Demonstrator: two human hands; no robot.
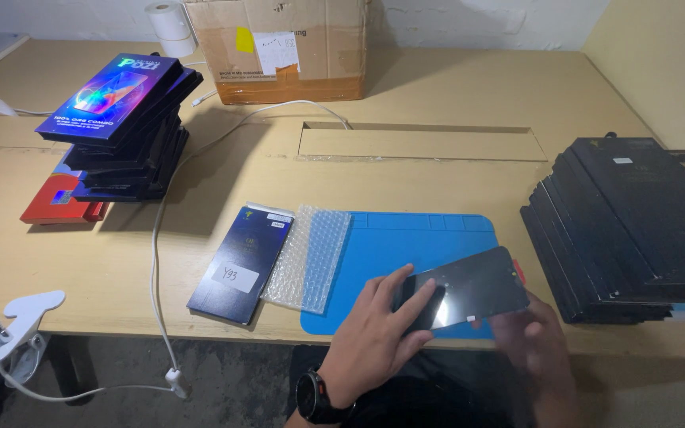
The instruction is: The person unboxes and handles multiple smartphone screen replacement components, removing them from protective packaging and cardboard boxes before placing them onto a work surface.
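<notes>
The black phone screen panel [469, 287] was up off the blue work mat [406, 238], held over the mat's near right corner at the table's near edge, its long axis running left-low to right-high, glass face up and catching a glare. The left hand [378, 337] lay across the panel's left end, fingers [418, 289] spread flat on the glass with the thumb underneath, pinching it. The right hand [533, 337] sat under the right end, blurred; its fingers looked curled up against the panel's underside, so both hands shared the panel, the left on top, the right below. A dark watch [315, 396] ringed the left wrist. Just left of the mat lay a sheet of bubble wrap [311, 257], and touching that a flat dark blue box [239, 261], shut, with a white label. Toward the table's far left corner stood a stack of colourful boxes [124, 119], a stack of black boxes [628, 222] rose at the right edge, and a cardboard carton [287, 47] sat at the far edge. What any box contained, I could not tell.
</notes>
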